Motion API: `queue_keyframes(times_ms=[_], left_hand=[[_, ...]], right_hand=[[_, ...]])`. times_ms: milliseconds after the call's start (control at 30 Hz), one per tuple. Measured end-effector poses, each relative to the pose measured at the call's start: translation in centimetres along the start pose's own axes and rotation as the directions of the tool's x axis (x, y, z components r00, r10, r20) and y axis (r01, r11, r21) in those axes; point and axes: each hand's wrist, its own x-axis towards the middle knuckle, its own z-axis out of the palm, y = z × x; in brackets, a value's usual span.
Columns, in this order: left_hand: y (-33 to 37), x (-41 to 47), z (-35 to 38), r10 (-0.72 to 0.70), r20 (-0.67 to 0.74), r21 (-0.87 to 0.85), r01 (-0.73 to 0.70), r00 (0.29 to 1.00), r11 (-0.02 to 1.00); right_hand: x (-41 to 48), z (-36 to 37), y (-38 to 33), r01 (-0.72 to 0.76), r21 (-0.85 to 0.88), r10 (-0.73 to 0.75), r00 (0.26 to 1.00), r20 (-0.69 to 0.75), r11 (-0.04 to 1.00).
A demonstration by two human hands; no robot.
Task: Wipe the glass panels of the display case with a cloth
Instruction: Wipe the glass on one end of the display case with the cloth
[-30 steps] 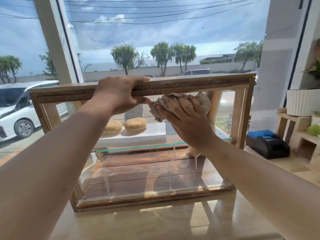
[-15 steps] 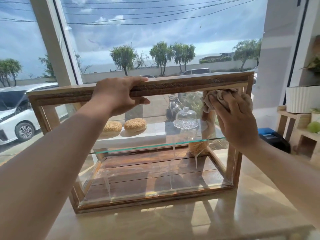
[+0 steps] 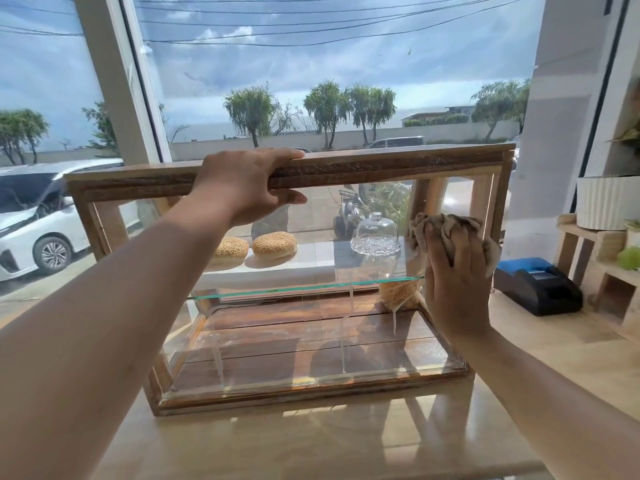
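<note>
A wooden-framed display case (image 3: pixel 381 169) with glass panels stands on the counter in front of me. My left hand (image 3: pixel 242 188) grips its top rail, fingers over the far side and thumb on the near face. My right hand (image 3: pixel 453 271) presses a crumpled beige cloth (image 3: pixel 450 226) flat against the front glass panel (image 3: pixel 311 323) near its right edge, at about the height of the inner glass shelf (image 3: pixel 277 291). The cloth's lower part is hidden under my fingers.
Behind the case, two sesame buns (image 3: pixel 273 244) and a glass dome (image 3: pixel 377 233) sit on a white ledge. A black and blue receipt printer (image 3: pixel 536 285) stands to the right on the counter (image 3: pixel 311 445), beside wooden shelving (image 3: pixel 588 251) with a white planter (image 3: pixel 606 202).
My right hand slid the cloth from the upper middle of the front glass to the upper right corner, then down the right edge. My left hand stayed on the top rail.
</note>
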Motion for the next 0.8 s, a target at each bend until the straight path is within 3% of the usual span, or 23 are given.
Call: queue_keyframes(times_ms=[167,467,633,800], left_hand=[[0.3,-0.1,0.0,0.02,-0.011,-0.005,-0.02,1.0,1.0],[0.1,-0.3,-0.1,0.022,-0.021,-0.009,-0.022,1.0,1.0],[0.0,-0.3,0.0,0.015,-0.008,-0.017,-0.015,1.0,1.0],[-0.2,-0.1,0.0,0.025,-0.027,0.001,-0.025,0.999,1.0]], right_hand=[[0.1,0.4,-2.7,0.006,0.049,-0.007,1.0,0.026,0.999],[1.3,1.2,-11.6,0.318,0.098,-0.315,0.948,-0.042,0.943],[-0.8,2.1,-11.3,0.385,0.045,-0.382,0.922,-0.061,0.922],[-4.0,2.6,-10.0,0.481,-0.003,-0.481,0.877,0.009,0.877]])
